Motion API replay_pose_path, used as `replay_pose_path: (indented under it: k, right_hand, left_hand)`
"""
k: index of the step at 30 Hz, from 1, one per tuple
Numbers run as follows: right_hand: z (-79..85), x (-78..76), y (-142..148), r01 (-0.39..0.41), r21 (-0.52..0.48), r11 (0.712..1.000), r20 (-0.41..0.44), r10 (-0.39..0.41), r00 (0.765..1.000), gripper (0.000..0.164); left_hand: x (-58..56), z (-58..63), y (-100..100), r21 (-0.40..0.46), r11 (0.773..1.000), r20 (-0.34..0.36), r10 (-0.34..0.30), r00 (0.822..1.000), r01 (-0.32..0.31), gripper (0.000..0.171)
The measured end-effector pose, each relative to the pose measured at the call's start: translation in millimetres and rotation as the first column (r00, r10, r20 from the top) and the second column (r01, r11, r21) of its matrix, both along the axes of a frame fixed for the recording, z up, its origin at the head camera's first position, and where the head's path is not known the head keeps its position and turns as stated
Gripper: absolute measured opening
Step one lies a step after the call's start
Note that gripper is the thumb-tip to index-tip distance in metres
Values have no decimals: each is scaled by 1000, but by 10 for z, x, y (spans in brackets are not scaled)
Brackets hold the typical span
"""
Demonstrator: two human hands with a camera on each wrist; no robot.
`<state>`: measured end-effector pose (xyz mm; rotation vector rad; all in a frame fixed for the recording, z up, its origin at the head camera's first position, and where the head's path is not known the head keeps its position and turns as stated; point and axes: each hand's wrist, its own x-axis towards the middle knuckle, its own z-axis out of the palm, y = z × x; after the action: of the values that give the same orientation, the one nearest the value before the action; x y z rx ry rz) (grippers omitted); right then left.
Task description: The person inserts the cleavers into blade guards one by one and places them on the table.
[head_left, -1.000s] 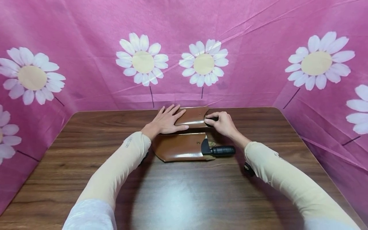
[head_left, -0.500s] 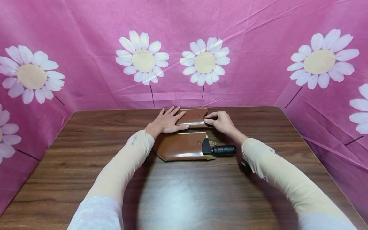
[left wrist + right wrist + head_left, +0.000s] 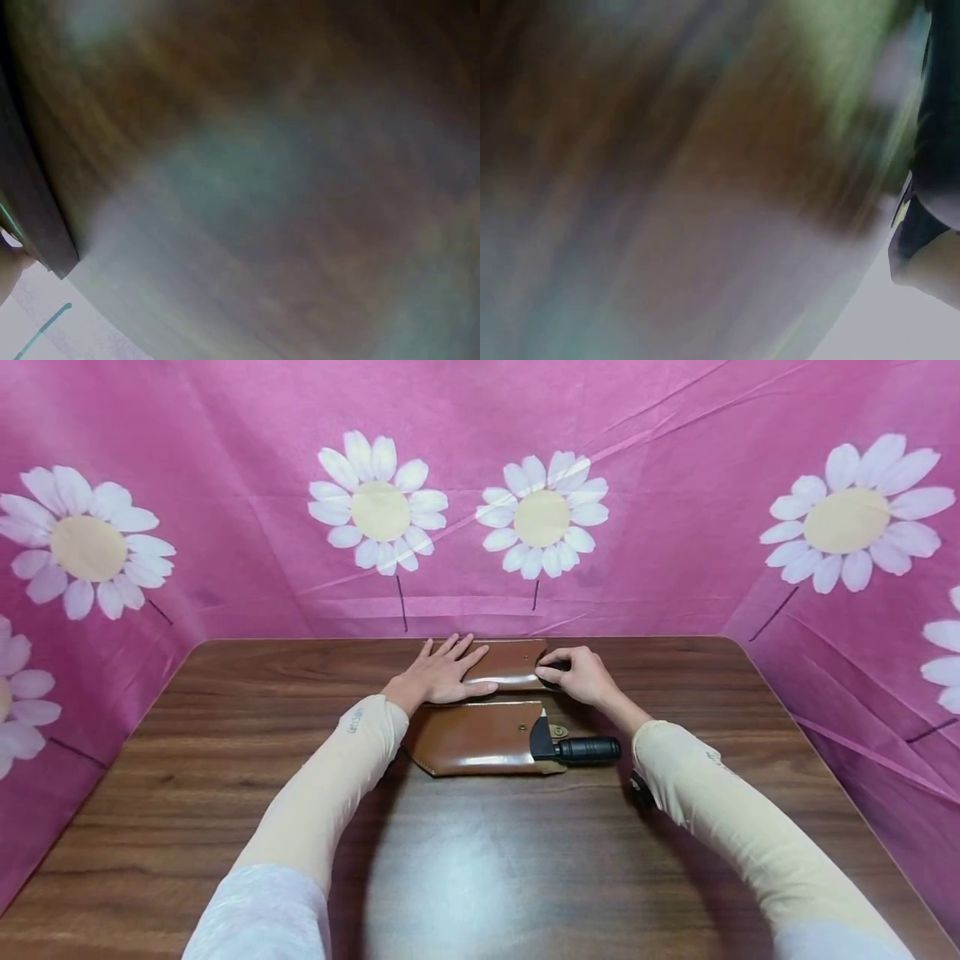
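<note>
Near the table's far edge lies a brown leather sheath (image 3: 510, 660) with a small stud by its mouth. My left hand (image 3: 441, 678) rests flat on its left half, fingers spread. At the sheath's right end my right hand (image 3: 587, 677) pinches a black knife handle (image 3: 557, 666) between thumb and fingers, which mostly hide it. Closer to me is a second brown sheath (image 3: 472, 739), holding a knife whose black handle (image 3: 588, 750) sticks out to the right. In the right wrist view, fingers (image 3: 934, 270) show at the right edge; the left wrist view is mostly blurred tabletop.
The sheaths lie on a dark wood-grain table (image 3: 480, 852). A pink cloth with daisies (image 3: 465, 593) hangs behind the far edge and along both sides. A small strap with a stud (image 3: 558, 732) pokes out beside the nearer handle.
The head view has shifted slightly. Both hands keep their places on the far sheath and at its right end; the nearer sheath and knife lie as before.
</note>
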<state>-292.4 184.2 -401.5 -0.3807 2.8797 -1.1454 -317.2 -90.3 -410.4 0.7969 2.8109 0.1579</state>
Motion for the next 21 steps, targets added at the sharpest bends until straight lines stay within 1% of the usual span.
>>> replay_pose_path:
  k: [3,7,12,16,19,21]
  right_hand:
    - [6,16,11,-13,34,999,4,12,1000,25]
    - [18,28,7,-43,59,997,-1,43,999,25]
    - [36,44,7,-54,109,993,-23,57,998,27]
    - [77,32,29,-54,124,991,-49,61,997,29]
    - [137,27,68,-46,187,981,-98,65,993,31]
    - [178,38,102,-38,261,965,-129,74,989,35]
  left_hand:
    - [10,1,14,-2,1000,7,-3,1000,3,90]
    - [34,5,17,-11,1000,10,13,1000,-13,90]
    - [54,23,14,8,1000,24,14,1000,-14,90]
    - [62,52,-15,9,1000,22,14,1000,-15,89]
    - [80,87,-57,17,999,16,42,999,-42,87]
    - [92,112,-94,33,997,7,71,997,-71,86]
